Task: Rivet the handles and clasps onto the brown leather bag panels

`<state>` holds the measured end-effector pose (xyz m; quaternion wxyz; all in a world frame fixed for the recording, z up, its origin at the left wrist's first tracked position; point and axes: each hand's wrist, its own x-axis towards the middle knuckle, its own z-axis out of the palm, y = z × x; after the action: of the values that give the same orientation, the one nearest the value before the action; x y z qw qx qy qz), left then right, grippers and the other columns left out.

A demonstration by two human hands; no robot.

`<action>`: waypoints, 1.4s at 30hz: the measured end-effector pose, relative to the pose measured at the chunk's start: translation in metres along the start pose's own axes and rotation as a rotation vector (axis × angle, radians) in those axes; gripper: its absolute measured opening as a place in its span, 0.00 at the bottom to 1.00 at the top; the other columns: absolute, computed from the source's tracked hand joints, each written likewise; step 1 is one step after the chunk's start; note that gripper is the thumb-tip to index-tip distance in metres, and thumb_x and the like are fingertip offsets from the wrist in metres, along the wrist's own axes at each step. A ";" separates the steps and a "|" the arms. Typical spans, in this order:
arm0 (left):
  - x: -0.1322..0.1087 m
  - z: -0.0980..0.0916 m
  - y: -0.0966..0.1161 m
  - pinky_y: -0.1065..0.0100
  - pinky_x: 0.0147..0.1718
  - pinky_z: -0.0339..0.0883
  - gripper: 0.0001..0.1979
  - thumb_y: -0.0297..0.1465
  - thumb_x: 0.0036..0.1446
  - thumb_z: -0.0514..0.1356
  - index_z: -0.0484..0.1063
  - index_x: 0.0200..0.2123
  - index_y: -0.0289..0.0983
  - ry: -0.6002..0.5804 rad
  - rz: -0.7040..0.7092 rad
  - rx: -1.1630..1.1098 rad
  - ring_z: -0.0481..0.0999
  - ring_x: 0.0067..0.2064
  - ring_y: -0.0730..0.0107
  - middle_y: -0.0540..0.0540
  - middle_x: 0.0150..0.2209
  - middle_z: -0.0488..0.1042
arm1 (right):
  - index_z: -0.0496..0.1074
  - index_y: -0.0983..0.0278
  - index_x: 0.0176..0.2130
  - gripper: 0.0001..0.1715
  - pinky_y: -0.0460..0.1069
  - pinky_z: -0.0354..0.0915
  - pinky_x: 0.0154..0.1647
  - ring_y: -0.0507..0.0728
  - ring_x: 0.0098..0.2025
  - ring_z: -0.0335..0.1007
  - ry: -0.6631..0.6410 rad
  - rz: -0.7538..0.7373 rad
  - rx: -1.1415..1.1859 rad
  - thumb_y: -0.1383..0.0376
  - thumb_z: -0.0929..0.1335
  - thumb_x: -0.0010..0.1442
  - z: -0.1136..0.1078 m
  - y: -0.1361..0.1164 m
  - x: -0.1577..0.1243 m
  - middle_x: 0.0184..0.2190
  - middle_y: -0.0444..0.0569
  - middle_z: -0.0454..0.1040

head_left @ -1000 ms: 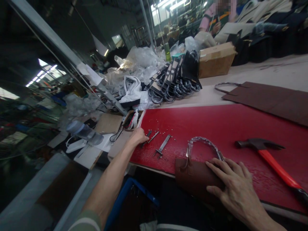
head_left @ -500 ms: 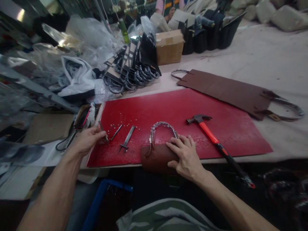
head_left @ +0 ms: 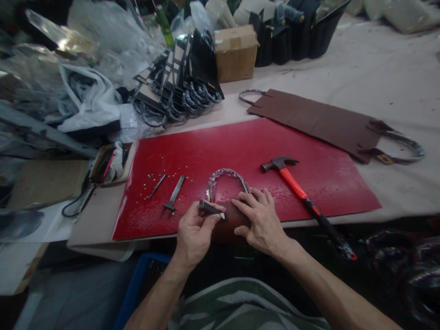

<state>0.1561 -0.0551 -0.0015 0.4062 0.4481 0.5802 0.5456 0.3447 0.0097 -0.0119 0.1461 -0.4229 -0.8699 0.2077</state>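
My left hand (head_left: pixel 195 229) is closed on a short dark metal punch (head_left: pixel 210 208) with a bright flat tip, pinched between thumb and fingers. The punch lies over a brown leather bag panel (head_left: pixel 225 233) at the mat's front edge. Fingers spread, my right hand (head_left: pixel 261 220) rests on the panel's right side. A looped handle (head_left: pixel 227 172) in clear plastic wrap stands up behind the panel. Left of it on the red mat (head_left: pixel 220 137) lie a pronged metal tool (head_left: pixel 175 192), a thin metal rod (head_left: pixel 157 186) and several tiny studs (head_left: pixel 154 175).
A claw hammer (head_left: pixel 292 181) lies to the right, its grip past the mat's edge. Behind it is a flat brown bag piece (head_left: pixel 309 119) with handles. A cardboard box (head_left: pixel 235 54), stacked black bag pieces (head_left: pixel 182 68) and a small tool tray (head_left: pixel 112 162) stand around.
My left hand has moved right from the mat's left edge to the leather panel, carrying the punch. My right hand stays on the panel. The view has shifted slightly.
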 end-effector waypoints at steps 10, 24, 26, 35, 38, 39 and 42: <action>-0.011 0.005 -0.022 0.62 0.52 0.74 0.08 0.30 0.64 0.60 0.69 0.47 0.38 0.042 0.155 0.250 0.80 0.47 0.65 0.44 0.45 0.79 | 0.69 0.58 0.56 0.35 0.68 0.39 0.68 0.68 0.62 0.52 0.010 -0.004 0.013 0.61 0.75 0.49 0.000 0.000 -0.001 0.58 0.48 0.68; -0.010 0.014 -0.028 0.63 0.47 0.77 0.07 0.30 0.66 0.55 0.66 0.47 0.36 0.039 0.457 0.447 0.80 0.46 0.65 0.42 0.42 0.79 | 0.69 0.60 0.57 0.37 0.68 0.40 0.68 0.68 0.61 0.53 0.020 -0.019 0.029 0.62 0.75 0.48 -0.002 0.000 -0.001 0.57 0.48 0.69; -0.009 0.015 -0.029 0.63 0.46 0.77 0.07 0.30 0.67 0.55 0.67 0.47 0.36 0.036 0.474 0.454 0.80 0.46 0.65 0.42 0.42 0.79 | 0.69 0.59 0.57 0.37 0.68 0.39 0.68 0.68 0.62 0.52 0.025 -0.021 0.031 0.62 0.75 0.48 -0.001 0.001 -0.001 0.56 0.49 0.69; -0.017 0.017 -0.032 0.60 0.47 0.78 0.09 0.31 0.64 0.61 0.69 0.46 0.37 0.140 0.115 0.027 0.82 0.44 0.63 0.44 0.43 0.79 | 0.69 0.59 0.57 0.39 0.68 0.39 0.69 0.68 0.63 0.52 0.024 -0.022 0.045 0.61 0.76 0.47 -0.001 0.001 -0.001 0.57 0.50 0.69; -0.018 0.019 -0.030 0.60 0.43 0.80 0.12 0.31 0.61 0.64 0.67 0.46 0.37 0.190 -0.012 -0.231 0.82 0.43 0.61 0.44 0.43 0.79 | 0.69 0.59 0.58 0.39 0.68 0.39 0.68 0.68 0.62 0.52 0.024 -0.026 0.051 0.62 0.76 0.47 -0.001 0.001 -0.001 0.57 0.49 0.68; -0.017 0.019 -0.029 0.61 0.42 0.80 0.13 0.31 0.61 0.65 0.67 0.46 0.37 0.202 -0.038 -0.289 0.82 0.43 0.61 0.44 0.42 0.79 | 0.69 0.60 0.58 0.39 0.68 0.39 0.68 0.68 0.62 0.52 0.022 -0.027 0.051 0.62 0.76 0.47 -0.001 0.001 -0.001 0.57 0.49 0.68; -0.015 0.018 -0.024 0.65 0.39 0.80 0.14 0.31 0.58 0.67 0.67 0.44 0.37 0.232 -0.076 -0.400 0.82 0.43 0.61 0.44 0.42 0.79 | 0.69 0.60 0.57 0.39 0.68 0.39 0.69 0.68 0.62 0.52 0.026 -0.027 0.049 0.62 0.76 0.47 -0.002 0.001 -0.001 0.57 0.49 0.69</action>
<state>0.1759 -0.0644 -0.0268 0.4378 0.2705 0.5199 0.6818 0.3469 0.0094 -0.0108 0.1706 -0.4102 -0.8681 0.2215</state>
